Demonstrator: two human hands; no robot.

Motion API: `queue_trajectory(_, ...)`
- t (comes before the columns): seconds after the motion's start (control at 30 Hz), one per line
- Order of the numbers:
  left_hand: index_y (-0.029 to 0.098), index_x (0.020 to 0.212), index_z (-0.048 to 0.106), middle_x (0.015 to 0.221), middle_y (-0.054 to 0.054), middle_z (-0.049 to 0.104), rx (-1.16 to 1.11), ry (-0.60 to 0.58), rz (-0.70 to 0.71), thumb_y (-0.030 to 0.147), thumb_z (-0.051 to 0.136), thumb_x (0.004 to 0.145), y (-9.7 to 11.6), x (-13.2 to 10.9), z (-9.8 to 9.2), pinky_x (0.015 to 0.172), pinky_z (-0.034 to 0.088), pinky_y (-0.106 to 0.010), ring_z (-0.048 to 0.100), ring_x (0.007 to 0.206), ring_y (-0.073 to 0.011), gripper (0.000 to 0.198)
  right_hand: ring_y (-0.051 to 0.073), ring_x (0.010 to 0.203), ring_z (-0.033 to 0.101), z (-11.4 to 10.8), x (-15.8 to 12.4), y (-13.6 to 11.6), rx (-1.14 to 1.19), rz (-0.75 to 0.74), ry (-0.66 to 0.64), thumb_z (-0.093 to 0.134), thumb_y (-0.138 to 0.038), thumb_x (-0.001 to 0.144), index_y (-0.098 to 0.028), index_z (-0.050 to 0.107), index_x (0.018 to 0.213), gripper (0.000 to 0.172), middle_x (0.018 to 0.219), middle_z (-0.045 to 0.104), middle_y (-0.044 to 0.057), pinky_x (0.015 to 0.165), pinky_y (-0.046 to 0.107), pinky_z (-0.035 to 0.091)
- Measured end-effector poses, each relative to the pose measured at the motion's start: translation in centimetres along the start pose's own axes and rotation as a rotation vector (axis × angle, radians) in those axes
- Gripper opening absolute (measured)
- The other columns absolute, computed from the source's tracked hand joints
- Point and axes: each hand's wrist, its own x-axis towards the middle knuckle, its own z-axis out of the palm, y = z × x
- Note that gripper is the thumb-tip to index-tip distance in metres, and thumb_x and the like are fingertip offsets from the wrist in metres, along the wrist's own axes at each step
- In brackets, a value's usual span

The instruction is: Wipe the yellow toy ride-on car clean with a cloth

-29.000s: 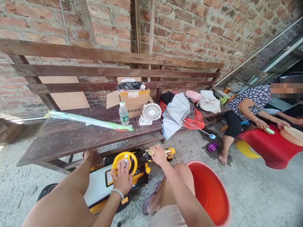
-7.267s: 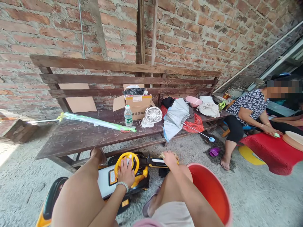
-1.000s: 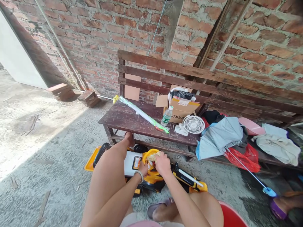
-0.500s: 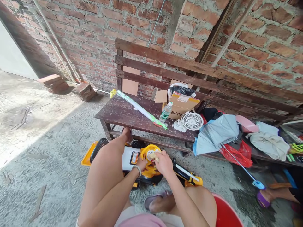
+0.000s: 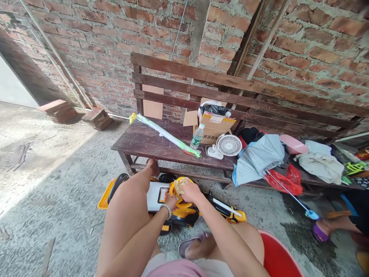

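Between my legs stands a yellow, white and black ride-on toy vehicle (image 5: 154,191) with a yellow steering wheel. My right hand (image 5: 190,191) is closed on a crumpled, pale yellow cloth (image 5: 180,186), which lies against the top of the wheel and hides part of it. Just left of it, my left hand (image 5: 170,201) has its fingers curled at the wheel's near side, by the white panel; the fingertips are partly hidden. A bracelet of pale beads (image 5: 166,209) circles my left wrist.
Beyond the toy runs a dark wooden bench (image 5: 127,142), bearing a water bottle (image 5: 197,137), a white fan (image 5: 229,145), a cardboard box (image 5: 213,132) and a folded grey umbrella (image 5: 259,156). A red tub (image 5: 278,254) stands at my right. Another person's foot (image 5: 321,231) shows far right.
My right hand has moved the cloth up and left over the steering wheel, where more of the cloth shows. The left hand stays nearly in place. The view has swung slightly right.
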Motion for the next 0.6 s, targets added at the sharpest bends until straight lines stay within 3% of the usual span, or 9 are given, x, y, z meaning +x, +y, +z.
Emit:
queue_trajectory(0.23,0.019,0.150,0.046,0.105,-0.015,0.078,-0.040,-0.031,-0.004,0.058,0.058,0.101,-0.3,0.4,0.1,0.064,0.064,-0.032,0.082,0.076,-0.0260,0.063,0.030,0.113,0.073,0.4,0.1,-0.5,0.006,0.085,0.059,0.066,-0.031,0.094,-0.025,0.079,0.129,0.037,0.145,0.065,0.016,0.097,0.038,0.056)
queue_trajectory(0.47,0.018,0.153,0.040,0.101,-0.014,0.078,-0.035,-0.047,-0.021,0.046,0.040,0.108,-0.7,1.2,0.5,0.066,0.064,-0.031,0.080,0.073,-0.0233,0.053,0.027,0.113,0.074,2.0,-1.7,-0.3,0.225,0.366,0.053,0.058,-0.037,0.098,-0.026,0.076,0.133,0.041,0.135,0.071,0.014,0.093,0.034,0.054)
queue_trajectory(0.6,0.019,0.148,0.044,0.095,-0.013,0.077,-0.016,-0.042,0.025,0.050,0.046,0.106,-0.8,1.6,0.5,0.065,0.065,-0.035,0.078,0.068,-0.0242,0.053,0.029,0.118,0.073,3.6,-3.7,-0.7,0.277,0.307,0.043,0.059,-0.036,0.095,-0.027,0.078,0.129,0.040,0.136,0.073,0.013,0.093,0.034,0.053)
